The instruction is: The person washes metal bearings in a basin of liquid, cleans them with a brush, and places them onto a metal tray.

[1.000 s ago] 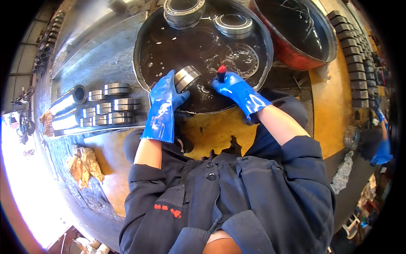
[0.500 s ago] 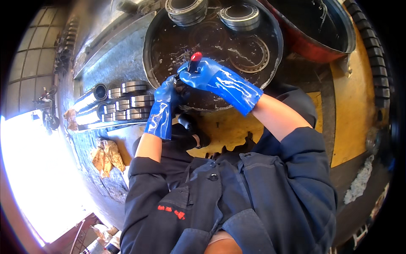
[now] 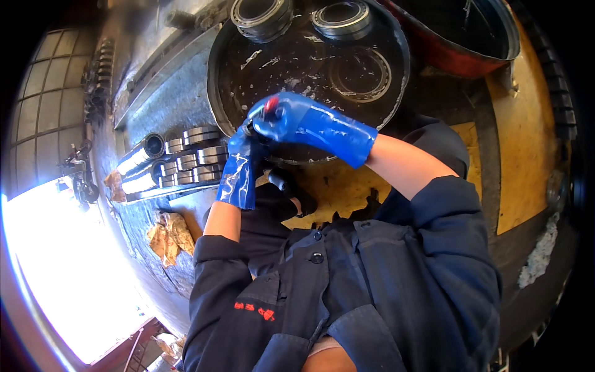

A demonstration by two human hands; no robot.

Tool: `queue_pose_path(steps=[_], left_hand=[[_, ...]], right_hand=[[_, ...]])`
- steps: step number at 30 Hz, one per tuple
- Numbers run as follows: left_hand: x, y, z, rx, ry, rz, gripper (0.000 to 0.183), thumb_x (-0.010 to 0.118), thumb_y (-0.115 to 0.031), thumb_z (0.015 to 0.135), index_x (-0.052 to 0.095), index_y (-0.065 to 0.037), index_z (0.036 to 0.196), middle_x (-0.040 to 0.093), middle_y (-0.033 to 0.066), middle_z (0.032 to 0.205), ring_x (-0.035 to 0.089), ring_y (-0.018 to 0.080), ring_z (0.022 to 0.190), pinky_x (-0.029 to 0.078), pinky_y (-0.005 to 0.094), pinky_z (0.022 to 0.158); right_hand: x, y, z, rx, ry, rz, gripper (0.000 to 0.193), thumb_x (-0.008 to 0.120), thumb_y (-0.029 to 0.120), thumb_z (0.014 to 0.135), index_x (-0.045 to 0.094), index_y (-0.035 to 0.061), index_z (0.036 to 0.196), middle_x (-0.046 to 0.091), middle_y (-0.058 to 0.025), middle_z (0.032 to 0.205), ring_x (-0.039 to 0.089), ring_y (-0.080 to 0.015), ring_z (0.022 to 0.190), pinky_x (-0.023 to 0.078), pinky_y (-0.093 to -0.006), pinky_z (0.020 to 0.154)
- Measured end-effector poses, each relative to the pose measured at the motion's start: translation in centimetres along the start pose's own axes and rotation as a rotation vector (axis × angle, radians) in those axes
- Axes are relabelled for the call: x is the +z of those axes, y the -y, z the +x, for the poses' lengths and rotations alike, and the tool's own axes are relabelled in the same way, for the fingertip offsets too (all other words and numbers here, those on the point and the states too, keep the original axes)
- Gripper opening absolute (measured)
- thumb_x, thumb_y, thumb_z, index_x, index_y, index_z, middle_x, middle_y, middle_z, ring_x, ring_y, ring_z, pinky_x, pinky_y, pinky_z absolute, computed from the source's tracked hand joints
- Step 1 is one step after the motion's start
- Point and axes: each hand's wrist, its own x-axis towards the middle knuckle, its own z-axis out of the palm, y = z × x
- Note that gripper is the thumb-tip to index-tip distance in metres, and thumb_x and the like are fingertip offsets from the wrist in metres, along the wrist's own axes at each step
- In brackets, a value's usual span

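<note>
My right hand [image 3: 279, 119], in a long blue rubber glove, is wrapped round a tool handle [image 3: 271, 105] with a red end and a dark shaft. Beside it, my left hand [image 3: 240, 147] wears the same kind of glove and is closed on something dark, mostly hidden behind the fingers. Both hands meet over the near left edge of a round tub [image 3: 211, 80] of dark liquid. Two steel bearings [image 3: 263, 31] [image 3: 348, 29] stand at its far side. A flat ring [image 3: 387, 79] lies in the liquid on the right.
Several shiny bearings [image 3: 212, 155] are stacked left of the tub, next to wrapped cylindrical packs [image 3: 137, 162]. Crumpled brown paper [image 3: 170, 239] lies nearer on the bench. A red drum [image 3: 443, 53] stands at the far right. Yellow board [image 3: 338, 186] covers the floor below my hands.
My right hand has shifted slightly left and down, and the red handle end has tipped left and lower. The left hand stays close beside it. The whole view has shifted a little.
</note>
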Motion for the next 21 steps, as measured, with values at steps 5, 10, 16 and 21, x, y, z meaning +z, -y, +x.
queue_pose_path(steps=[5,10,16,21], left_hand=[[-1.4,-1.6,0.0,0.013,-0.128,0.014,0.091,0.092,-0.042,0.075,0.057,-0.009,0.152,0.071,0.0215,0.138,0.067,0.0355,0.132,0.054,0.0434,0.111],[-3.4,-10.7,4.0,0.1,0.032,0.374,0.084,0.088,-0.044,0.08,0.059,-0.009,0.151,0.071,0.0207,0.139,0.069,0.0386,0.129,0.055,0.0465,0.109],[-0.3,-11.2,11.6,-0.011,0.281,0.484,0.066,0.088,-0.041,0.08,0.074,-0.015,0.139,0.074,0.017,0.138,0.072,0.0365,0.127,0.059,0.0523,0.099],[-3.8,-11.7,5.0,0.143,0.144,0.252,0.076,0.09,-0.042,0.08,0.068,-0.011,0.145,0.07,0.0203,0.143,0.066,0.0374,0.135,0.052,0.0471,0.113]], right_hand=[[-2.3,-3.0,0.9,0.442,-0.248,0.218,0.028,0.069,0.03,0.099,0.08,0.0043,0.099,0.077,-0.0091,0.087,0.072,-0.0182,0.083,0.056,-0.0344,0.08],[-4.6,-8.9,-2.1,0.592,-0.458,0.592,0.03,0.07,0.027,0.097,0.078,0.0003,0.107,0.078,-0.0105,0.091,0.072,-0.0192,0.082,0.056,-0.0356,0.077],[-3.2,-8.0,-1.4,0.496,-0.377,0.01,0.036,0.066,0.033,0.097,0.079,0.0016,0.111,0.078,-0.0199,0.095,0.076,-0.0343,0.092,0.057,-0.043,0.089],[-6.4,-7.8,1.3,0.47,-0.485,0.222,0.035,0.068,0.036,0.092,0.076,0.0016,0.089,0.073,-0.0174,0.078,0.071,-0.0265,0.074,0.056,-0.0411,0.075]])
